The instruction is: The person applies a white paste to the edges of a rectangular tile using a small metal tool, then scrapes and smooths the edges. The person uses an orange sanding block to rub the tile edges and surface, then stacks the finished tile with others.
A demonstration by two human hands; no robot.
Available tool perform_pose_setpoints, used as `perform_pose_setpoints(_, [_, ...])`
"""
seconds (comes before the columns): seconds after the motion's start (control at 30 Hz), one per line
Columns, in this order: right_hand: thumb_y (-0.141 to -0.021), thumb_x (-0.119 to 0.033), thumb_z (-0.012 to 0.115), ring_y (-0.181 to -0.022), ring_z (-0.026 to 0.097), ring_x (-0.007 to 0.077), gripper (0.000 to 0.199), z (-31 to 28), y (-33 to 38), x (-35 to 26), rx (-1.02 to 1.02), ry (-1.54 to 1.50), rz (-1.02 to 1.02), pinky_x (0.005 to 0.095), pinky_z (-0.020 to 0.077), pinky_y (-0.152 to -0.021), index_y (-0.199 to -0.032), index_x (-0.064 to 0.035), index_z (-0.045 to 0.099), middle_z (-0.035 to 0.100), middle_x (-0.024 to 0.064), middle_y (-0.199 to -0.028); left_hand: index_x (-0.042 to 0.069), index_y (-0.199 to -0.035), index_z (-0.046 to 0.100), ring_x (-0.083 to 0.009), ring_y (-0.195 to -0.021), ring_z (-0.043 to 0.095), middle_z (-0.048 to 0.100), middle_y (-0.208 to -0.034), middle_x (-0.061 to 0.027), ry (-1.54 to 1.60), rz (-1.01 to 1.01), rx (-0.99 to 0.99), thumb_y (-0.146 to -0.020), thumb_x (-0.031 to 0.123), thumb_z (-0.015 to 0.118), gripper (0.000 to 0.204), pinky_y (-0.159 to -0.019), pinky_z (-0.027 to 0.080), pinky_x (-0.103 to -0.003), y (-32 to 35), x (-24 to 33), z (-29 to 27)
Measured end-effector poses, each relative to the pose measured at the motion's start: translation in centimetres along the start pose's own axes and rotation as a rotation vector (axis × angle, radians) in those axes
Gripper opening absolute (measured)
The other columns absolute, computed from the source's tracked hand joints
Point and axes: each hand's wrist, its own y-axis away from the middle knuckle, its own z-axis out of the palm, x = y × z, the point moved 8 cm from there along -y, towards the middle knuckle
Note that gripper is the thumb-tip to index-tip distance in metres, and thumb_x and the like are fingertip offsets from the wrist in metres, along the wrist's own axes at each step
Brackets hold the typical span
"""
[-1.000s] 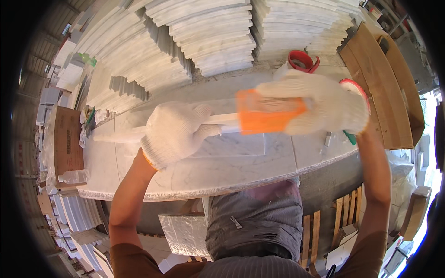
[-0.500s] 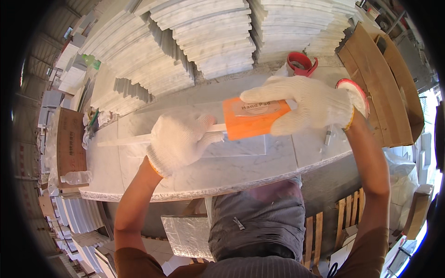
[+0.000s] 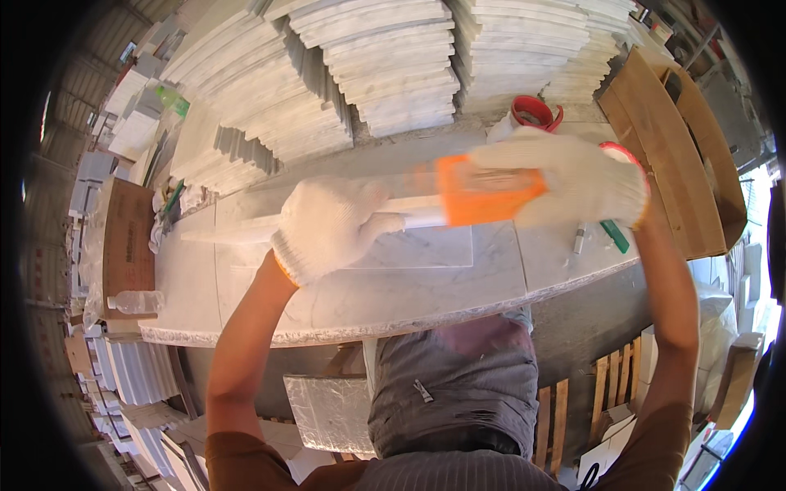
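White knit gloves cover both hands. My left hand [image 3: 327,221] is closed around a long, thin white marble piece [image 3: 422,211], held raised above the bench [image 3: 393,299]. In my right hand [image 3: 577,176] is an orange sanding pad [image 3: 487,200], its fingers wrapped over the top and far side. The pad lies against the right part of the marble piece, hiding that end. Motion blurs the pad and right glove. Below them a flat rectangular marble tile [image 3: 446,252] rests on the bench, partly covered by my left hand and the raised piece.
Stacks of marble tiles [image 3: 393,69] line the bench's far side. A red ring-shaped tool [image 3: 536,112] sits behind my right hand, with cardboard [image 3: 655,155] farther right. A green object [image 3: 614,236] lies near the right front edge. Leftward are a brown box [image 3: 129,245] and clear bottle [image 3: 135,303].
My right hand and the orange pad have slid rightward along the marble piece, showing more of it. My left hand has shifted slightly right and up. The green object has come into sight.
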Motion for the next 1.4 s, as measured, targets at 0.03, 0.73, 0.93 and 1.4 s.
perform_pose_setpoints(0.03, [-0.075,-0.014,0.082,-0.116,0.058,0.0258,0.070,-0.6,1.5,0.9,0.009,0.002,0.023,0.0369,0.0452,-0.103,-0.139,0.0020,0.058,0.061,0.0137,-0.125,0.010,-0.084,0.067,-0.0333,-0.066,0.065,0.065,-0.070,-0.0115,0.001,-0.008,-0.006,-0.087,0.038,0.073,0.029,-0.058,0.051,-0.044,-0.1,-0.2,0.0])
perform_pose_setpoints(0.73, [-0.067,-0.022,0.081,-0.105,0.064,0.0265,0.041,2.0,4.0,-3.6,0.619,0.826,-0.280,0.0403,0.0543,-0.080,-0.107,-0.0224,0.072,0.063,0.0038,-0.113,0.008,-0.079,0.069,-0.0383,-0.070,0.067,0.065,-0.069,-0.0154,-0.021,-0.063,-0.020,-0.080,0.048,0.080,0.041,-0.063,0.053,-0.046,-2.3,-2.2,0.5])
perform_pose_setpoints(0.93, [-0.065,-0.020,0.085,-0.110,0.063,0.0309,0.053,3.5,13.2,2.0,0.858,0.946,0.080,0.0422,0.0529,-0.089,-0.117,-0.0182,0.071,0.063,0.0063,-0.122,0.007,-0.070,0.060,-0.0390,-0.067,0.065,0.063,-0.067,-0.0154,-0.049,-0.061,-0.051,-0.080,0.049,0.079,0.047,-0.060,0.051,-0.047,-2.7,-1.8,0.6])
perform_pose_setpoints(1.4, [-0.073,-0.035,0.086,-0.124,0.055,0.0381,0.071,7.9,10.4,3.4,0.939,0.581,0.352,0.0478,0.0453,-0.103,-0.137,-0.0139,0.063,0.058,0.0138,-0.140,0.009,-0.061,0.054,-0.0362,-0.056,0.061,0.059,-0.058,-0.0140,-0.117,0.001,0.088,-0.077,0.048,0.082,0.051,-0.052,0.048,-0.046,-2.0,-1.2,0.3])
